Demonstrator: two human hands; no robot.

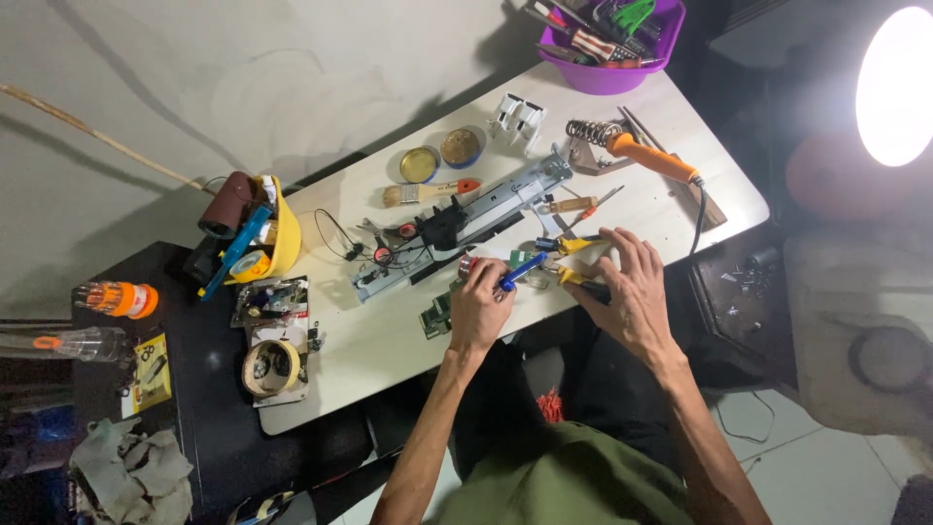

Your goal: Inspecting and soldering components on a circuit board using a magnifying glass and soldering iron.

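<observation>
Just right of frame centre on the worktop point(389, 340), your left hand point(478, 309) grips the blue-handled tool point(522, 271), its handle slanting up-right toward the yellow-handled pliers point(575, 261) under your right hand's point(632, 292) spread fingers.

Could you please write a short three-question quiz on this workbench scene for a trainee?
1. True or false: the left hand grips a blue-handled tool.
2. Which item rests on the coiled stand near the table's far side? A) the paintbrush B) the orange-handled soldering iron C) a roll of tape
3. What colour are the handles of the pliers under the fingers of the right hand?

Key: 1 true. 2 B. 3 yellow.
</observation>
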